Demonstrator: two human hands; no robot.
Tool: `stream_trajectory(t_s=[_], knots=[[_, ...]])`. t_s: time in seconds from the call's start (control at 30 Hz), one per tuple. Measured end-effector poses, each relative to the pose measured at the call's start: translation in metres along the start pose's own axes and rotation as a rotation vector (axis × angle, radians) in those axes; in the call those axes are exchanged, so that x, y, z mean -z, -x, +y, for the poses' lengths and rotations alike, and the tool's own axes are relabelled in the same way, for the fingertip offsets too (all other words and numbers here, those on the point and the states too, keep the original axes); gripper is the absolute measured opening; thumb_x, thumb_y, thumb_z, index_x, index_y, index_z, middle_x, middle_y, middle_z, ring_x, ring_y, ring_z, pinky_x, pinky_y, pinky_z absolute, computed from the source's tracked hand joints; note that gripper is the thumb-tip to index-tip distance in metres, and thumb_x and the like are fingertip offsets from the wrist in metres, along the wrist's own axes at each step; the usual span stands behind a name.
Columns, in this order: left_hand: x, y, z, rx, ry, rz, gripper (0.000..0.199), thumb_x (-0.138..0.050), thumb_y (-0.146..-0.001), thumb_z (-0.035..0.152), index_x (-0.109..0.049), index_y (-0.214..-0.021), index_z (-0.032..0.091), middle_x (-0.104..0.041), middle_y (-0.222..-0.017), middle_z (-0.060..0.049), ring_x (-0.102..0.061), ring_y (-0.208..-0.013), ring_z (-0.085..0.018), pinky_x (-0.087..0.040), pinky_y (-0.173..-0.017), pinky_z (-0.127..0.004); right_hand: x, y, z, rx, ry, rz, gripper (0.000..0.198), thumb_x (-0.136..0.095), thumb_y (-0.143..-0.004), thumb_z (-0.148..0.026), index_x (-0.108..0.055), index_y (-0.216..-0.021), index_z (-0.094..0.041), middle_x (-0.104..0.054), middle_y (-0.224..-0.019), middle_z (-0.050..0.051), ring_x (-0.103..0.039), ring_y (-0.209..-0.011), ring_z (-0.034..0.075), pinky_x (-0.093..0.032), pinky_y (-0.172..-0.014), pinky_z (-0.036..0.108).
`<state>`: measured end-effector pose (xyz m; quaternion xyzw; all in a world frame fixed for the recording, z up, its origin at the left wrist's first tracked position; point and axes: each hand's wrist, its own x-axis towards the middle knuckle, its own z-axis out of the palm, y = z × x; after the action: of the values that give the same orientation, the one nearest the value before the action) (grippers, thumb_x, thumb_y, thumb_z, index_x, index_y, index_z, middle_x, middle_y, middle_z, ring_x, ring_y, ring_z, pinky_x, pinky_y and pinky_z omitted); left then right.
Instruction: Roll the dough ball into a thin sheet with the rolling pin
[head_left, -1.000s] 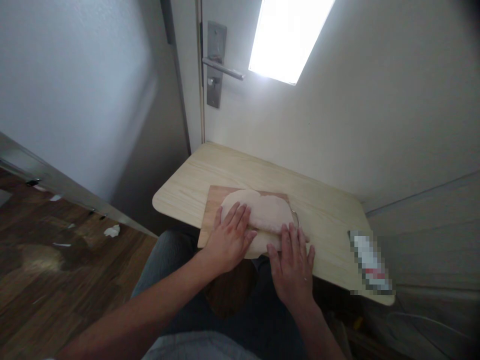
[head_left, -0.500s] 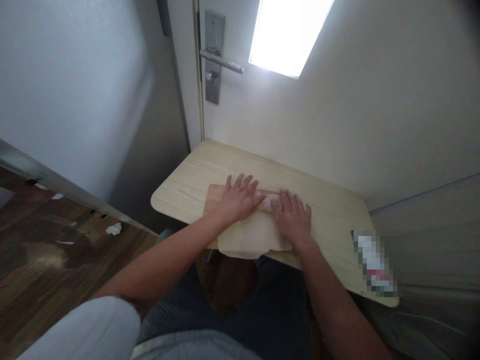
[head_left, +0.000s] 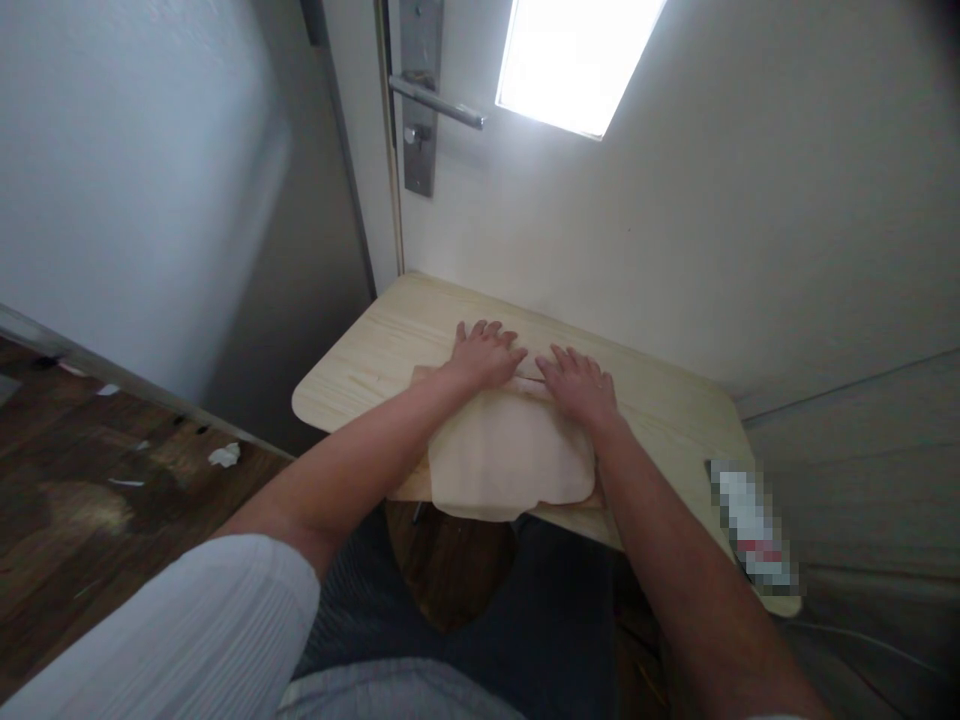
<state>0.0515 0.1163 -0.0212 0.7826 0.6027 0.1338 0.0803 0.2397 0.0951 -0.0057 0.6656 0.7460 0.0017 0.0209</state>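
Note:
A smooth, cream-coloured sheet that looks like rolled dough [head_left: 510, 455] lies over a light wooden board [head_left: 409, 487], and its near edge hangs past the table's front edge. My left hand [head_left: 486, 357] is palm down near the far edge of the sheet, fingers spread forward. On the other side, my right hand [head_left: 579, 385] lies palm down too, with its fingers stretched out. Between the two thumbs a pale, bar-like piece [head_left: 531, 367] shows; the hands cover most of it, so I cannot tell its kind.
The pale wooden table [head_left: 360, 355] stands against a white door with a metal handle [head_left: 439, 102]. A blurred-out flat item [head_left: 754, 530] lies at the table's right end. Crumpled paper [head_left: 225, 455] and scraps are on the floor at the left.
Both hands have slid forward, away from my body, to the sheet's far edge. More of the cream sheet now shows between my forearms. The view has shifted slightly.

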Motion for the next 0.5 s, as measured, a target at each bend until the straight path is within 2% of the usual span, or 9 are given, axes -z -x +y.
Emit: stream_trajectory(t_s=[0.1, 0.2, 0.3, 0.5], knots=[[0.001, 0.004, 0.001, -0.019, -0.01, 0.016, 0.056, -0.027, -0.102, 0.052, -0.052, -0.145, 0.025, -0.045, -0.155, -0.012, -0.036, -0.143, -0.034, -0.022, -0.115, -0.07, -0.003, 0.003, -0.002, -0.015, -0.026, 0.039, 0.064, -0.022, -0.102, -0.06, -0.037, -0.156, -0.028, -0.041, -0.158, 0.012, -0.04, -0.14, 0.035, -0.032, -0.111, 0.06], [0.001, 0.019, 0.006, -0.035, -0.017, 0.03, 0.056, -0.026, -0.102, 0.053, -0.05, -0.146, 0.027, -0.044, -0.157, -0.01, -0.035, -0.145, -0.032, -0.023, -0.116, -0.068, -0.011, 0.017, -0.006, -0.05, -0.045, 0.147, 0.063, -0.024, -0.103, -0.058, -0.041, -0.153, -0.024, -0.043, -0.157, 0.012, -0.04, -0.141, 0.036, -0.028, -0.113, 0.061], [0.0, 0.04, 0.011, -0.048, -0.028, 0.051, 0.057, -0.025, -0.103, 0.053, -0.047, -0.148, 0.027, -0.041, -0.16, -0.007, -0.032, -0.147, -0.031, -0.022, -0.119, -0.065, -0.02, 0.039, -0.009, -0.05, -0.036, 0.247, 0.061, -0.025, -0.104, -0.054, -0.045, -0.151, -0.022, -0.045, -0.155, 0.013, -0.038, -0.141, 0.036, -0.024, -0.113, 0.061], [0.002, 0.086, 0.019, -0.102, -0.066, 0.089, 0.059, -0.018, -0.105, 0.053, -0.042, -0.152, 0.026, -0.04, -0.161, -0.004, -0.027, -0.151, -0.029, -0.015, -0.123, -0.06, -0.032, 0.088, -0.011, 0.013, -0.031, 0.318, 0.063, -0.026, -0.105, -0.052, -0.044, -0.151, -0.014, -0.047, -0.154, 0.016, -0.039, -0.141, 0.036, -0.023, -0.114, 0.06]])
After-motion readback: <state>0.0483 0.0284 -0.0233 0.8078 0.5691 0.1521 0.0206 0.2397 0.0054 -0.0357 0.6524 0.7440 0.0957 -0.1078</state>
